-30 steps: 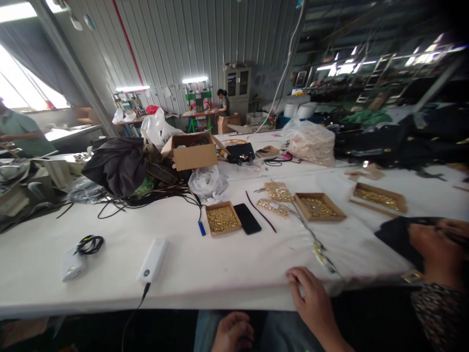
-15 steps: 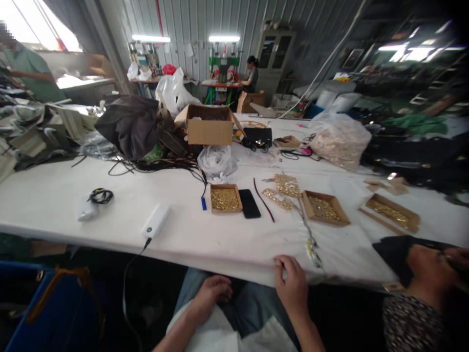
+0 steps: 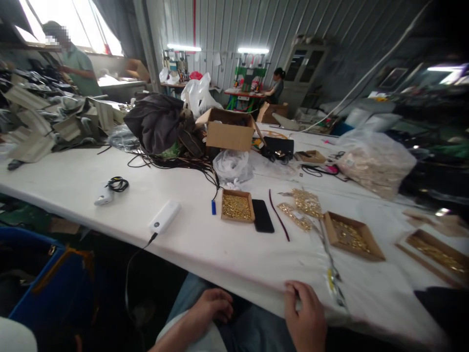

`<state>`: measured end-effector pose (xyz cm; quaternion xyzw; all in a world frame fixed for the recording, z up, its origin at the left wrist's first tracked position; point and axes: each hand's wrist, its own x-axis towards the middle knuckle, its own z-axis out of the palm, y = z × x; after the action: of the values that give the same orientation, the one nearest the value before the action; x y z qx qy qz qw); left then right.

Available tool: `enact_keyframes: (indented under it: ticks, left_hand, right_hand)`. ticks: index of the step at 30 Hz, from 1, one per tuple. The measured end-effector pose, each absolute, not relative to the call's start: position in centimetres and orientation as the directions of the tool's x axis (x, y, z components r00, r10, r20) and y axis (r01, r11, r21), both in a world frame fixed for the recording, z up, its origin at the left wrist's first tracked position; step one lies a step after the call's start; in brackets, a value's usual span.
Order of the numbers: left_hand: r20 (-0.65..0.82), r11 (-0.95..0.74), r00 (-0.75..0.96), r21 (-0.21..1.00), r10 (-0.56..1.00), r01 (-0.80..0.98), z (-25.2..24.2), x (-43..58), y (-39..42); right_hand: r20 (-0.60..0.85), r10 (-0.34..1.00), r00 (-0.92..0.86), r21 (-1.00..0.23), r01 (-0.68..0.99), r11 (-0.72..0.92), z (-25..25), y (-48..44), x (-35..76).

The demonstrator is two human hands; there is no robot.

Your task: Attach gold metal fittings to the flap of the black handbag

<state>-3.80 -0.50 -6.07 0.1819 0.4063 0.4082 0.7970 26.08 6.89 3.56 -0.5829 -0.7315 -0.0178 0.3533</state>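
My left hand point(image 3: 212, 309) rests on my lap over the jeans, its fingers loosely bent and nothing seen in it. At the table's front edge lies my right hand point(image 3: 306, 313), relaxed and empty, thumb and fingers a little apart. Beyond my hands, a cardboard tray of small gold parts point(image 3: 236, 206) sits beside a black phone point(image 3: 263, 216). To its right are a dark red strip point(image 3: 278, 215), bags of gold pieces point(image 3: 306, 203) and a second tray of gold parts point(image 3: 351, 237). A white power bank point(image 3: 164, 217) with a cable lies on the left.
A white-covered table point(image 3: 205, 249) spans the view. Farther back stand an open cardboard box point(image 3: 230, 136), dark cloth point(image 3: 154, 122) and a large clear bag point(image 3: 377, 161). A blue bin point(image 3: 54, 293) is at lower left. Two people work in the background.
The view has turned left and tilted, so the table items appear farther right and lower. The neighbour's hands and patterned sleeve have left the view. My hands keep their resting poses.
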Motion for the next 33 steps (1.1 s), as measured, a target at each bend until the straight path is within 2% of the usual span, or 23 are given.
enact_keyframes:
  ticks: [6, 15, 23, 33]
  left_hand:
    - [-0.510, 0.615, 0.345, 0.618, 0.788, -0.491, -6.8, -3.5, 0.0]
    - [-0.481, 0.601, 0.361, 0.609, 0.799, -0.518, -7.2, -3.4, -0.8]
    - [-0.479, 0.595, 0.354, 0.653, 0.803, -0.468, -7.0, -3.3, -1.0]
    - [-0.497, 0.608, 0.349, 0.644, 0.794, -0.464, -6.2, -3.2, -0.9]
  right_hand:
    - [0.587, 0.799, -0.129, -0.360, 0.843, 0.400, 1.9, 7.7, 27.3]
    - [0.502, 0.863, -0.050, -0.415, 0.862, 0.291, 3.1, 6.4, 26.2]
    - [0.500, 0.865, -0.032, -0.429, 0.859, 0.280, 2.9, 6.8, 26.6]
    - [0.516, 0.857, -0.017, -0.427, 0.862, 0.274, 3.5, 6.5, 26.0]
